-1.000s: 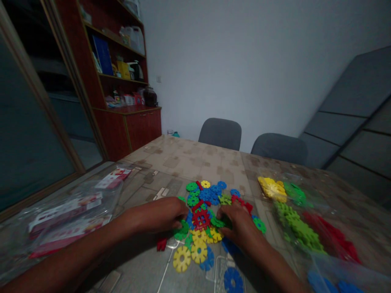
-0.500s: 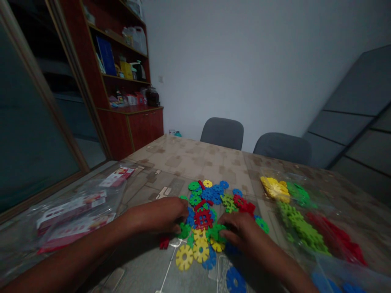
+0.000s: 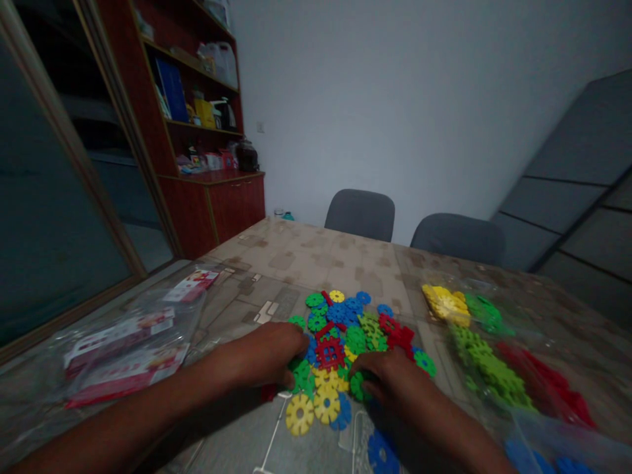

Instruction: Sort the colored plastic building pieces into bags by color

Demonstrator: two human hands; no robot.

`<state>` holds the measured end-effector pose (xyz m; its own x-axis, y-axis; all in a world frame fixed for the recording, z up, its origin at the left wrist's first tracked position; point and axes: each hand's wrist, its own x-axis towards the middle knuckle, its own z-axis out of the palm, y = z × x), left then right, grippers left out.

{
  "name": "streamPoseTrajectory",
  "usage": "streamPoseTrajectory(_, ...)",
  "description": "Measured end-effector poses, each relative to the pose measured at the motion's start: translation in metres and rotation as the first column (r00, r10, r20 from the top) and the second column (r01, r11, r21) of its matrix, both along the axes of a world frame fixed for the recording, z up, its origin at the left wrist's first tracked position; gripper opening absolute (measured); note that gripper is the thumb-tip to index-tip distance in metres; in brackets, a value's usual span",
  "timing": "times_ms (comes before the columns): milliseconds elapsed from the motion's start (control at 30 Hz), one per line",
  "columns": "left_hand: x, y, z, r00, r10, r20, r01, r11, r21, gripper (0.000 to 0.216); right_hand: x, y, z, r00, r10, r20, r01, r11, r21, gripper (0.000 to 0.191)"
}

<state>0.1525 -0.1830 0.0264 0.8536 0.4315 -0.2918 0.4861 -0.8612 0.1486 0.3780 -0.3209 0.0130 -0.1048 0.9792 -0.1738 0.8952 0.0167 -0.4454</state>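
Note:
Colourful plastic notched discs (image 3: 299, 415) lie in a loose pile in front of me, in yellow, blue, green and red. Amid them sits a red grid-shaped cluster (image 3: 330, 353). My left hand (image 3: 276, 352) is at the pile's left side with its fingers curled down by several green discs (image 3: 302, 378); its fingertips are mostly hidden. On the right, my right hand (image 3: 388, 374) is closed, thumb and fingers at a green notched disc (image 3: 357, 386) near the yellow ones. Light green pieces (image 3: 371, 329) and joined red pieces (image 3: 399, 334) lie just beyond that hand.
Clear bags at right hold yellow (image 3: 446, 305), light green (image 3: 491, 368) and red pieces (image 3: 548, 382). A clear container (image 3: 567, 428) with blue pieces stands at the lower right. Plastic-wrapped packets (image 3: 123, 336) lie at left. Two grey chairs (image 3: 359, 214) stand beyond the patterned table (image 3: 306, 253).
My right hand has shifted slightly down, and the green disc by its fingers sits a little further right. Green discs behind it now show. My left hand has moved slightly right.

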Motion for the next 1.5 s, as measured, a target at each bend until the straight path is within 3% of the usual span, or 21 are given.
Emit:
streamPoseTrajectory(100, 0.000, -0.001, 0.002, 1.000, -0.027, 0.004, 0.027, 1.000, -0.007, 0.028, 0.000, -0.004, 0.008, 0.999, -0.044, 0.021, 0.044, 0.999, 0.003, 0.021)
streamPoseTrajectory(167, 0.001, -0.002, 0.002, 1.000, -0.029, 0.011, 0.029, 1.000, -0.010, 0.031, -0.003, -0.006, 0.007, 1.000, -0.005, -0.011, 0.006, 1.000, 0.009, 0.025)
streamPoseTrajectory(267, 0.001, -0.003, -0.001, 1.000, -0.010, 0.008, 0.009, 1.000, 0.012, 0.041, -0.010, -0.007, -0.002, 0.997, 0.033, -0.066, -0.031, 0.999, 0.039, 0.034)
streamPoseTrajectory(400, 0.001, -0.002, -0.007, 1.000, -0.011, -0.001, 0.011, 0.999, 0.030, 0.046, -0.015, -0.004, -0.013, 0.993, -0.008, -0.116, 0.014, 0.998, 0.055, 0.050)
streamPoseTrajectory(600, 0.002, -0.001, -0.006, 0.999, -0.004, -0.039, 0.004, 1.000, 0.002, 0.034, -0.011, -0.001, -0.017, 0.995, -0.072, -0.064, 0.074, 0.997, 0.031, 0.071)
streamPoseTrajectory(733, 0.001, -0.003, 0.000, 1.000, -0.014, -0.006, 0.014, 0.999, -0.035, 0.042, -0.012, 0.006, -0.016, 0.996, -0.093, 0.015, 0.094, 0.996, -0.012, 0.069)
streamPoseTrajectory(867, 0.000, -0.003, 0.004, 0.994, -0.059, 0.093, 0.069, 0.992, -0.102, 0.027, -0.011, 0.010, -0.015, 0.997, -0.081, 0.011, 0.081, 0.997, -0.008, 0.062)
streamPoseTrajectory(967, 0.001, -0.002, 0.005, 0.988, -0.058, 0.145, 0.094, 0.963, -0.253, 0.022, -0.010, 0.006, -0.013, 0.999, -0.033, -0.029, 0.033, 0.999, 0.004, 0.044)
streamPoseTrajectory(1100, 0.002, -0.004, 0.003, 0.993, -0.083, 0.090, 0.115, 0.879, -0.462, 0.035, -0.008, 0.001, -0.005, 0.999, 0.019, -0.041, -0.020, 1.000, -0.015, 0.030)
streamPoseTrajectory(1300, 0.002, -0.009, 0.000, 0.991, -0.067, 0.112, 0.107, 0.907, -0.407, 0.044, 0.000, 0.000, 0.006, 1.000, -0.016, 0.009, 0.016, 1.000, -0.024, 0.036)
streamPoseTrajectory(1500, -0.002, -0.004, 0.007, 0.991, -0.078, 0.105, 0.109, 0.936, -0.335, 0.042, -0.002, 0.006, -0.008, 0.999, -0.023, 0.033, 0.024, 0.999, -0.027, 0.055)
